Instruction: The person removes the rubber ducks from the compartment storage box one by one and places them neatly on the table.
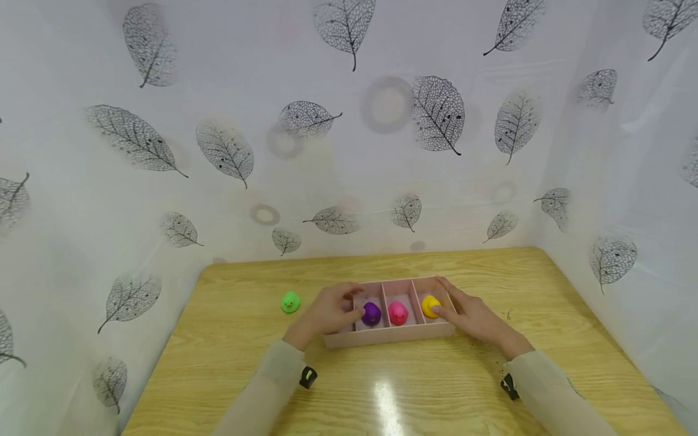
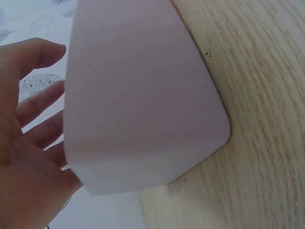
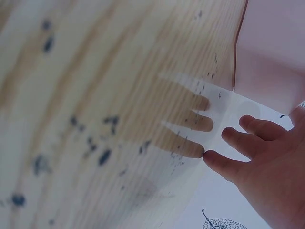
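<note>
A pink divided box (image 1: 389,332) stands on the table, with a purple toy duck (image 1: 372,313), a pink toy duck (image 1: 398,313) and a yellow toy duck (image 1: 430,306) in separate compartments. My left hand (image 1: 329,307) lies over the box's left end, thumb tip beside the purple duck; whether they touch I cannot tell. The left wrist view shows the box wall (image 2: 138,90) hiding those fingertips. At the box's right end is my right hand (image 1: 473,313), its thumb by the yellow duck. Several of its fingers (image 3: 228,165) extend outside the box, low over the table.
A green toy duck (image 1: 290,302) sits on the wooden table (image 1: 240,363), left of the box. White leaf-patterned sheeting (image 1: 338,169) encloses the table at the back and both sides. Dark specks (image 3: 105,156) mark the tabletop near the right hand.
</note>
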### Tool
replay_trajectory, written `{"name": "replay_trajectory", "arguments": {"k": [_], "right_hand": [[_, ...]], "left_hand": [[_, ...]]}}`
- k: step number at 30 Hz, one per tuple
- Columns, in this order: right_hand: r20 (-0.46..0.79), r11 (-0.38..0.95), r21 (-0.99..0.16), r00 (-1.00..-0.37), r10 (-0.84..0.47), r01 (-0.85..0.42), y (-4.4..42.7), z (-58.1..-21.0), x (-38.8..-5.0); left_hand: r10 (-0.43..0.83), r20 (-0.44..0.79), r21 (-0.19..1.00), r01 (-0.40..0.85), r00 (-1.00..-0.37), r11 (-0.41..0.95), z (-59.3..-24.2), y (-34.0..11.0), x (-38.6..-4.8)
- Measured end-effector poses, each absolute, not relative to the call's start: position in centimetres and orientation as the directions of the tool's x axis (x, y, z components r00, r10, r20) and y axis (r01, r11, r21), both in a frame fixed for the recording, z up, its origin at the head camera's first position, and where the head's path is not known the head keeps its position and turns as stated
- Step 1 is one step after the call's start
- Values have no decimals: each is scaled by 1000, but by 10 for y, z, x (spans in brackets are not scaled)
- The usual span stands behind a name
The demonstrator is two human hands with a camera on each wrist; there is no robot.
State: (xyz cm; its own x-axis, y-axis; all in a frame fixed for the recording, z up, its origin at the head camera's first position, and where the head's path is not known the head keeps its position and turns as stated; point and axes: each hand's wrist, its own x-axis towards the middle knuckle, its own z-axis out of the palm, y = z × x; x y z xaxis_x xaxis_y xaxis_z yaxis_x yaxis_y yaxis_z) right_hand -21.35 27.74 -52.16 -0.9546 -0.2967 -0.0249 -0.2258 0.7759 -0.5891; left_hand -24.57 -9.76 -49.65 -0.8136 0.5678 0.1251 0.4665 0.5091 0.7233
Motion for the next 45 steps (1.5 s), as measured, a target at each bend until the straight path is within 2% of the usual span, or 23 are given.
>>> {"name": "replay_trajectory", "arguments": {"k": [17,27,45], "right_hand": [[-25,777,-590,-956,-291,-221,276,-523,-214],[-23,776,-587,-953,-301,-231,278,-525,-217],[-21,769,-599,-955,-296,-225,277,-524,-213]], "left_hand": [[590,27,579,494,-807,649,-501,-79,-245],[590,35,560,505,-806,657,-498,-74,-245],[516,-25,563,414,-856,715,-499,-64,-244]]}}
